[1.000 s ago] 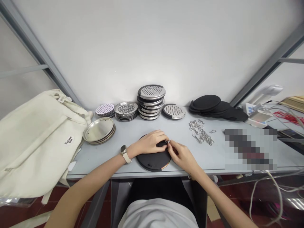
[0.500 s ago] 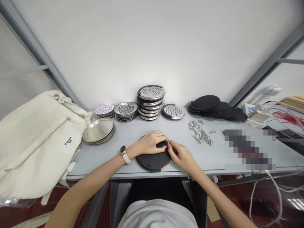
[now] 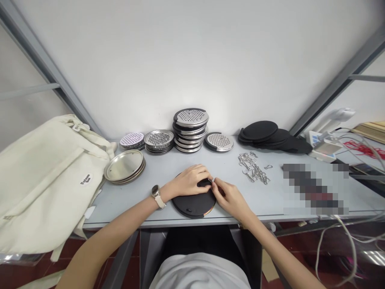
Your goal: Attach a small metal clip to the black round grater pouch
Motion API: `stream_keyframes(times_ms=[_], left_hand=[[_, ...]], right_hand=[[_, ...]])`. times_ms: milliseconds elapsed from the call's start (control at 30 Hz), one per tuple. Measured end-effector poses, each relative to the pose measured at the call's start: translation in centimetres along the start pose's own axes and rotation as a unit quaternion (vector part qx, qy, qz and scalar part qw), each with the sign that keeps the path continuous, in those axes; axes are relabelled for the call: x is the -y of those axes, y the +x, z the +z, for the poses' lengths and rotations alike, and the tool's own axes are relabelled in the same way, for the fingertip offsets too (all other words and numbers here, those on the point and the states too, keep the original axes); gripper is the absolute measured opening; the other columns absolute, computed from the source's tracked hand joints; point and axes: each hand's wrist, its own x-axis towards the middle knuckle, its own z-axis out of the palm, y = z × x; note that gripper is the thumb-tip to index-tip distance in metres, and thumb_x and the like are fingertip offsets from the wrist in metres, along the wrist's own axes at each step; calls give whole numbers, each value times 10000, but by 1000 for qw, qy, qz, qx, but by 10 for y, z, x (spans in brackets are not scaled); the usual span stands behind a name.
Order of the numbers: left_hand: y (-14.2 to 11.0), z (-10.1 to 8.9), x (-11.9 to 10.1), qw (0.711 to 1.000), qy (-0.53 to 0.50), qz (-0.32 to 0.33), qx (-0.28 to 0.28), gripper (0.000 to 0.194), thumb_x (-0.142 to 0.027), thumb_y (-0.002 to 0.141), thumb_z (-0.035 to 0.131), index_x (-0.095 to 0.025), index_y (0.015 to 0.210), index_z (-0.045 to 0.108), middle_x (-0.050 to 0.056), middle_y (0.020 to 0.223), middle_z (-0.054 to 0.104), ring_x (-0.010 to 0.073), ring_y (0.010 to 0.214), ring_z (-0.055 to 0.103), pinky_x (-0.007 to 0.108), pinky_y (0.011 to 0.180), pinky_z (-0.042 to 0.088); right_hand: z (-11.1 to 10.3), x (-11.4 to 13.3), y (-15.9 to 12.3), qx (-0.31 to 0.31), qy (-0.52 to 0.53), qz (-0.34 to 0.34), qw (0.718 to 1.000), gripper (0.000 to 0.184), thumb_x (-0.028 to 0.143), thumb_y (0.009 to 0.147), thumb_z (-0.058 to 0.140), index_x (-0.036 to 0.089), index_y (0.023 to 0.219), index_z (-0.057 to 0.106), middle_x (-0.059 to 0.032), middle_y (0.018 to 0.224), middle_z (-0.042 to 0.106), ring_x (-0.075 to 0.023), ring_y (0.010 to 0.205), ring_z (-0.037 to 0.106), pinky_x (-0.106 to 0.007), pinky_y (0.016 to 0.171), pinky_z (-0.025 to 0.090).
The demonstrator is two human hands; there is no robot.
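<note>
The left hand (image 3: pixel 192 180) and the right hand (image 3: pixel 230 197) are bare, with slender fingers, and both forearms are uncovered. On the left wrist sits a small watch (image 3: pixel 155 190) with a dark face, silvery metal case and cream strap (image 3: pixel 161 202). Beyond the front edge of the bench (image 3: pixel 264 204) show a pale grey-white top (image 3: pixel 200 273), softly creased, and black legwear (image 3: pixel 201 239).

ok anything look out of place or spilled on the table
Mostly tidy. One metal clip lies apart, right of the loose clip pile, and the black discs at back right fan out sideways, unlike the upright stack of perforated discs. No damage shows.
</note>
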Motion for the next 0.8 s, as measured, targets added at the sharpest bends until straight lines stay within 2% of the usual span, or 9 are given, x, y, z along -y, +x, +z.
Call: stream_keyframes(times_ms=[433, 800], left_hand=[[1, 0, 2, 999, -50, 2, 1, 141, -217, 866, 541, -172, 978, 614, 42, 899, 651, 162, 876, 580, 298, 862, 422], [2, -2, -1, 1000, 5, 16, 16, 115, -218, 880, 513, -174, 951, 592, 35, 869, 634, 167, 856, 557, 310, 872, 391]], right_hand=[[2, -1, 0, -12, 3, -10, 1000, 244, 277, 941, 346, 218, 726, 444, 23, 576, 501, -125, 494, 461, -232, 504, 323], [2, -3, 0, 3, 10, -8, 1000, 266, 294, 959, 312, 218, 737, 436, 13, 601, 507, -138, 521, 478, -242, 531, 337]])
